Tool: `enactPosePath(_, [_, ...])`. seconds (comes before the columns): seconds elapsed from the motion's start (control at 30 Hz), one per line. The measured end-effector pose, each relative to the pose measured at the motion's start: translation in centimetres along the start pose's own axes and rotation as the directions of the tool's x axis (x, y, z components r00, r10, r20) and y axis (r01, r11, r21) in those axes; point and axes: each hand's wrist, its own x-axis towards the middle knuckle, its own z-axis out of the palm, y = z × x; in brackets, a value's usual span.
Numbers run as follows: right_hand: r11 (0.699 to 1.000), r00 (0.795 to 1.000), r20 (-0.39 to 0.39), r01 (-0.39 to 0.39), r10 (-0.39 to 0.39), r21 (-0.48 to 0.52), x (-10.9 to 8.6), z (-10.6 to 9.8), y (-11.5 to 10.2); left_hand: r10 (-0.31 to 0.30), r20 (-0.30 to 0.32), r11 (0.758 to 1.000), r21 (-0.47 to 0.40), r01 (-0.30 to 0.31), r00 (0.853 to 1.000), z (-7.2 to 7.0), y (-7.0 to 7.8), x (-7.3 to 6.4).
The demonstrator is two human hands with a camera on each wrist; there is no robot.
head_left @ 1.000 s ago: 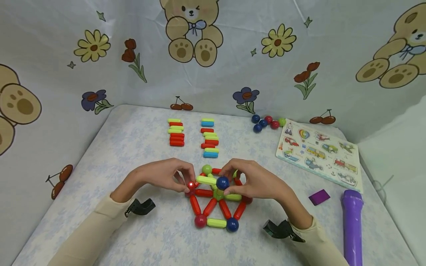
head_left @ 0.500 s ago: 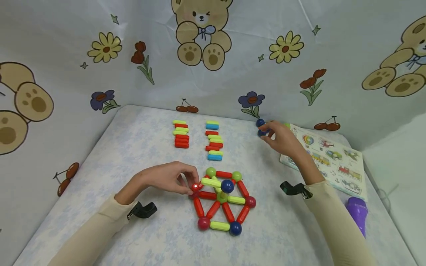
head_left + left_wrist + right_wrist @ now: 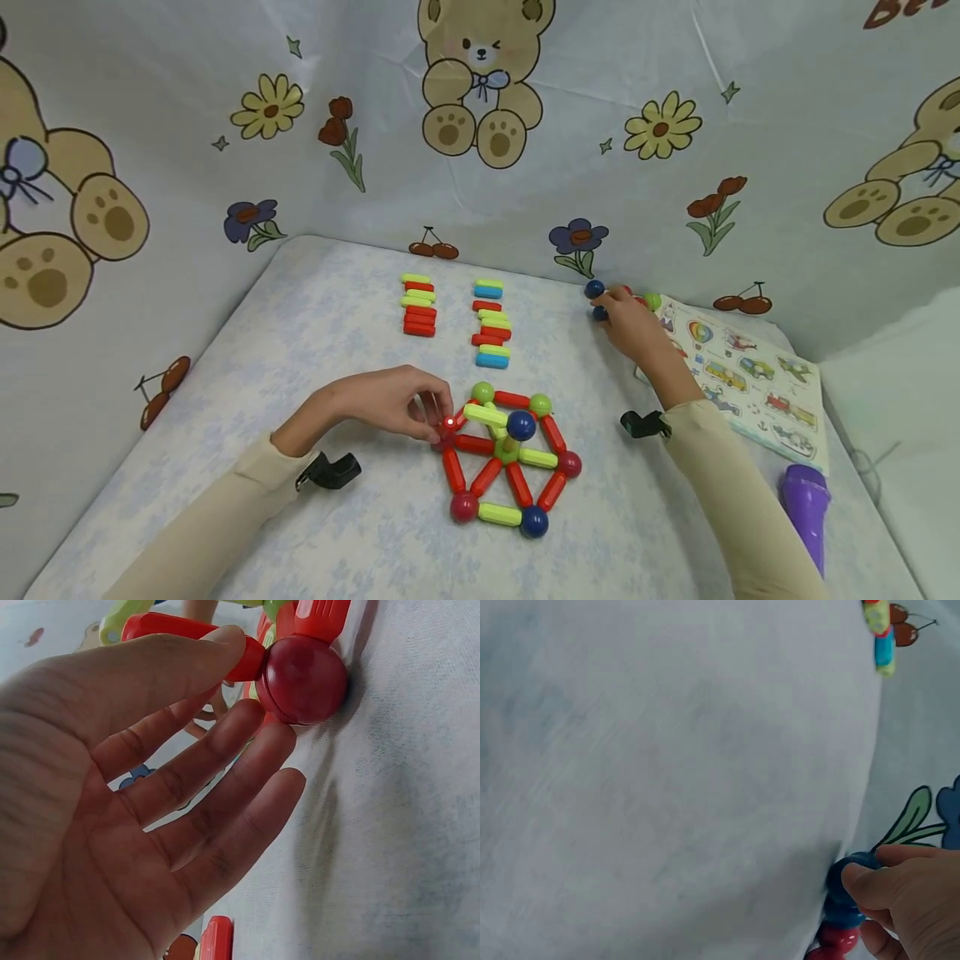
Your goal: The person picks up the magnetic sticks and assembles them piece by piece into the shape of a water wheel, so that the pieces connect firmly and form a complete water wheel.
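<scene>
My left hand (image 3: 397, 402) pinches a red magnetic rod (image 3: 169, 627) between thumb and fingers. The rod rises from a dark red ball (image 3: 311, 679) at the left corner of a flat frame of rods and balls. Above the frame's green centre ball (image 3: 507, 451), a yellow-green rod (image 3: 485, 415) and a blue ball (image 3: 521, 426) are raised. At the table's back, my right hand (image 3: 632, 325) has thumb and finger around another blue ball (image 3: 837, 882). Below that ball in the right wrist view are another blue ball and red balls (image 3: 838, 939), partly hidden.
Two columns of loose rods (image 3: 420, 313) (image 3: 492, 333) lie behind the frame. A picture board (image 3: 750, 375) lies at the right, partly behind the right arm. A purple cylinder (image 3: 806, 508) stands nearer the right edge. A patterned cloth (image 3: 360, 208) hangs behind the table.
My right hand has left the raised blue ball and moved to the loose balls at the back right, closing its fingers there. The left hand stays at the red rod. The head view has shifted.
</scene>
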Motion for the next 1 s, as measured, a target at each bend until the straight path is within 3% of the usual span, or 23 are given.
enactPosePath(0.2, [0.99, 0.999, -0.039, 0.011, -0.017, -0.141, -0.3, 0.7, 0.7, 0.005, -0.001, 1.0, -0.006, -0.005, 1.0, 0.4, 0.1, 0.2])
enactPosePath(0.3, [0.988, 0.998, -0.063, 0.019, -0.029, -0.154, -0.7, 0.5, -0.2, 0.004, -0.001, 1.0, -0.004, -0.004, 1.0, 0.5, 0.2, 0.2])
enactPosePath(0.47, [0.997, 0.976, -0.206, 0.075, -0.07, 0.017, -2.0, -1.9, -4.9, -0.005, -0.003, 1.0, 0.013, 0.005, 1.0, 0.3, 0.1, 0.1])
enactPosePath(0.53, [0.983, 0.964, -0.244, 0.135, -0.102, 0.123, -2.6, -3.5, -7.7, -0.002, -0.003, 1.0, 0.015, 0.002, 1.0, 0.2, 0.1, 0.1])
enactPosePath(0.6, [0.95, 0.957, -0.243, 0.215, -0.158, 0.228, -3.1, -5.1, -10.9, 0.003, -0.005, 1.0, 0.014, -0.003, 1.0, 0.2, 0.0, 0.1])
enactPosePath(0.73, [0.834, 0.925, -0.155, 0.379, -0.346, 0.401, -4.1, -6.9, -16.8, 0.02, -0.004, 1.0, 0.007, -0.02, 1.0, 0.0, -0.1, 0.1])
enactPosePath(0.83, [0.767, 0.885, -0.028, 0.418, -0.464, 0.487, -4.8, -6.9, -20.1, 0.025, -0.003, 1.0, 0.015, -0.025, 1.0, 0.0, -0.4, 0.2])
enactPosePath(0.93, [0.753, 0.844, 0.103, 0.407, -0.527, 0.518, -5.3, -6.3, -22.1, 0.019, -0.002, 1.0, 0.025, -0.019, 1.0, -0.1, -0.5, 0.3])
enactPosePath(1.0, [0.768, 0.829, 0.171, 0.389, -0.533, 0.51, -5.6, -5.9, -22.7, 0.016, 0.0, 1.0, 0.025, -0.016, 1.0, -0.1, -0.5, 0.3])
